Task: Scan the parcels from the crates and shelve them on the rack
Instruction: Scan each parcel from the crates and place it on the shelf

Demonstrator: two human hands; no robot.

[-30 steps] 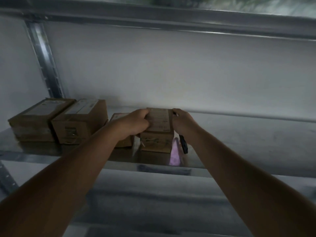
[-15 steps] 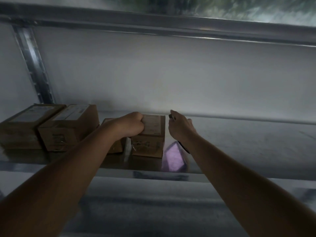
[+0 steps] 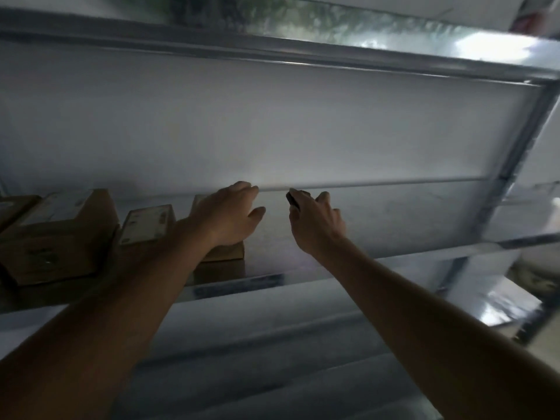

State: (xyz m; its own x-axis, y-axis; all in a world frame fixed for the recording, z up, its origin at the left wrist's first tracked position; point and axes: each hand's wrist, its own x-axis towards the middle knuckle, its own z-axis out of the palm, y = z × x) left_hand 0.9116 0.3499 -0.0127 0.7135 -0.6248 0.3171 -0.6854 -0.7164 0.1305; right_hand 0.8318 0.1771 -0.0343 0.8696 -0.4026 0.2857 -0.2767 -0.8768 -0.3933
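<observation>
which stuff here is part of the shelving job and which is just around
Job:
- newest parcel, under the left hand
- shelved parcels
- dark scanner in the right hand
- shelf

Around:
- back wall
- upright post

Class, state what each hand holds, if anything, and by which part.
The left hand lies open over the rightmost parcel, gripping nothing. The right hand holds a small dark device, its far end protruding.
</observation>
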